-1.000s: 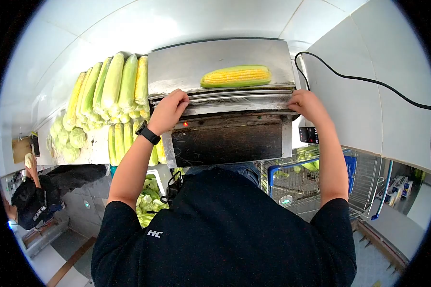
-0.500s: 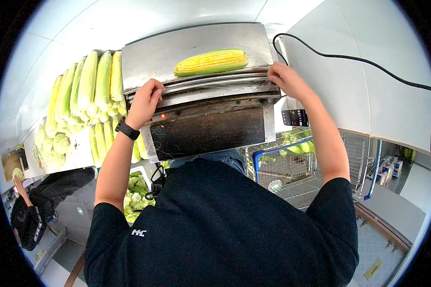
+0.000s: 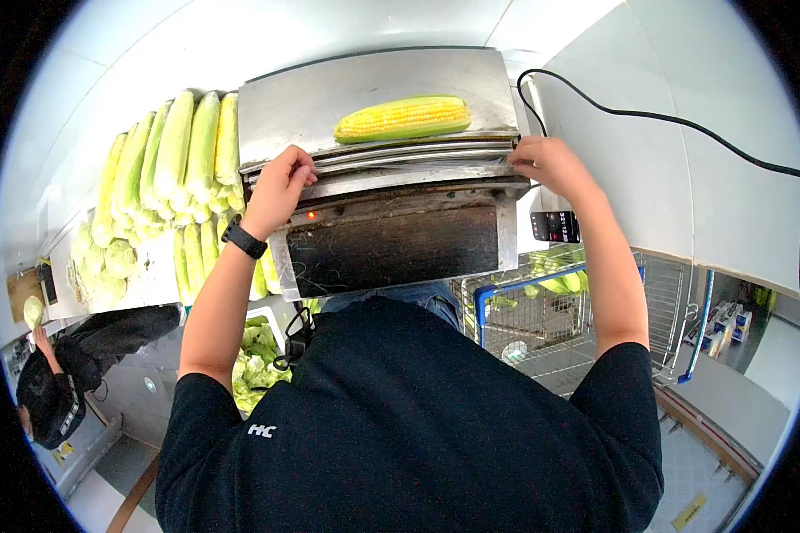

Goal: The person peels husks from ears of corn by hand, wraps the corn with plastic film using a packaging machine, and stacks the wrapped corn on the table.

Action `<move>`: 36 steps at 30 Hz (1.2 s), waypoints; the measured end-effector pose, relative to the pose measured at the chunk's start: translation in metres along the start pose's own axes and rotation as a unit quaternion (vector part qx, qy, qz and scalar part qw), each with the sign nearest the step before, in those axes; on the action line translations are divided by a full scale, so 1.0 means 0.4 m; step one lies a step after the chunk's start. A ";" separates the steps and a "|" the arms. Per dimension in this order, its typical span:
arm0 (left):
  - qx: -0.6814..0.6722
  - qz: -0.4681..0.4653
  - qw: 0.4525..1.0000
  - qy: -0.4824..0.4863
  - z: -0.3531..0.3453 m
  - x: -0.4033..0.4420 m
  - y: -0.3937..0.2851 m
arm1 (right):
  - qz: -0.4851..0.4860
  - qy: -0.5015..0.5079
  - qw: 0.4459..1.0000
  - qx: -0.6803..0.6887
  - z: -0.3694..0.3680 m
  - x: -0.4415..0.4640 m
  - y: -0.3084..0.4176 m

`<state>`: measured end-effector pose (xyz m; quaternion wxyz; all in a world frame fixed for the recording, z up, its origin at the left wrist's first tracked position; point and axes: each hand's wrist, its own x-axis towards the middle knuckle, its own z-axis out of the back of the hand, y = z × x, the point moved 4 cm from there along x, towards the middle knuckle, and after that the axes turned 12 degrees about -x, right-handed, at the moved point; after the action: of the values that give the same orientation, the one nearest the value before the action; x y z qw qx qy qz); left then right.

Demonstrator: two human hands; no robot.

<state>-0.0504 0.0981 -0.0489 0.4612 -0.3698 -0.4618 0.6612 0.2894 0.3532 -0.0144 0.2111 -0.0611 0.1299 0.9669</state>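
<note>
Evidently, left hand (image 3: 284, 184) and right hand (image 3: 547, 163) pinched clear film (image 3: 409, 165), corn (image 3: 403, 119) lying just beyond.

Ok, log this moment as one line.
left hand: pinching film | right hand: pinching film | corn: lying on metal top | red light: lit

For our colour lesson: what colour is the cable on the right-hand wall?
Black; the cable shows best in the head view.
</note>
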 end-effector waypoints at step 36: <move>0.182 -0.099 0.969 -0.131 -0.030 -0.027 -0.061 | -0.159 -0.229 0.921 0.271 -0.094 -0.021 0.009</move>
<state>-0.0298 0.0947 -0.0285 0.5195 -0.1421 -0.4247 0.7276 0.2980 0.3364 -0.0483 0.3944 0.2013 0.3237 0.8362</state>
